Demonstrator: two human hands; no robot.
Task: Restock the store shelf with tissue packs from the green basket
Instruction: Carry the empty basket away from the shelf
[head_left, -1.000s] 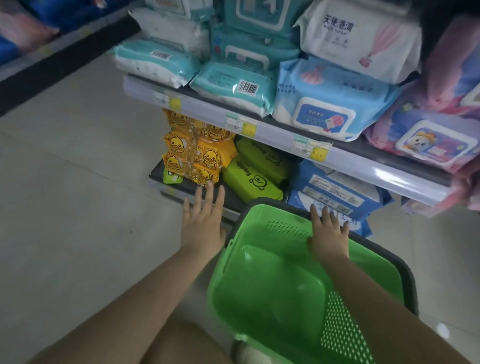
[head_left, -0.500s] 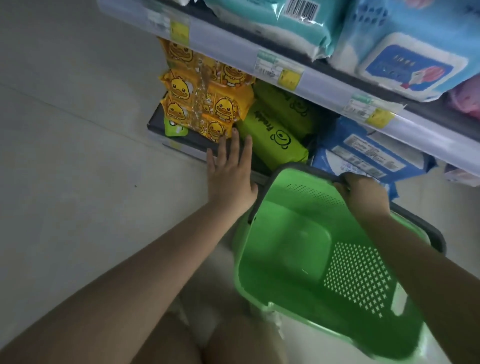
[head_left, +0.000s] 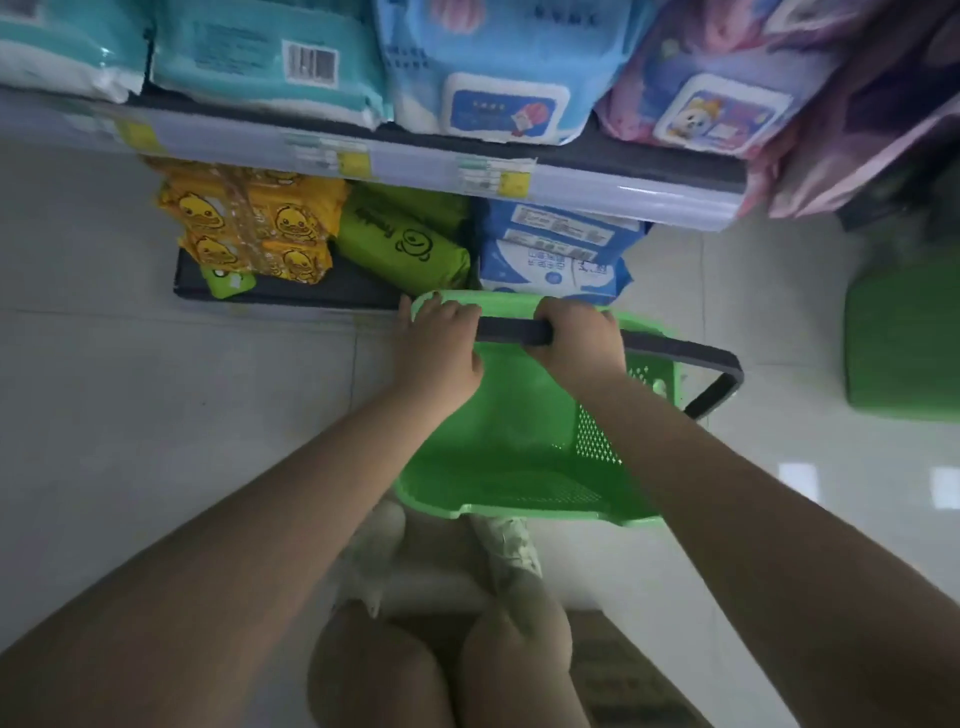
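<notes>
The green perforated plastic basket (head_left: 519, 457) sits just in front of the bottom shelf (head_left: 322, 291), above the person's knees, and no packs show inside it. Both hands are on its far edge: the left hand (head_left: 441, 348) has its fingers curled over the green rim at the corner where the dark grey carrying handle (head_left: 675, 353) begins, and the right hand (head_left: 576, 338) is closed round that handle a little further along. The two hands are near each other, knuckles up, with both forearms stretched straight forward from the body.

Half a second ago the left hand lay flat with fingers spread on the shelf edge beside the basket; now it has come across to grip the rim. The right hand was already on the far edge and stays there. The view has tipped further down.

Behind the basket on the bottom shelf lie yellow duck-print tissue packs (head_left: 249, 223), olive-green soft packs (head_left: 405, 244) and blue-and-white packs (head_left: 556, 249). The upper shelf (head_left: 415, 161) carries teal, blue and pink wipe packs.
</notes>
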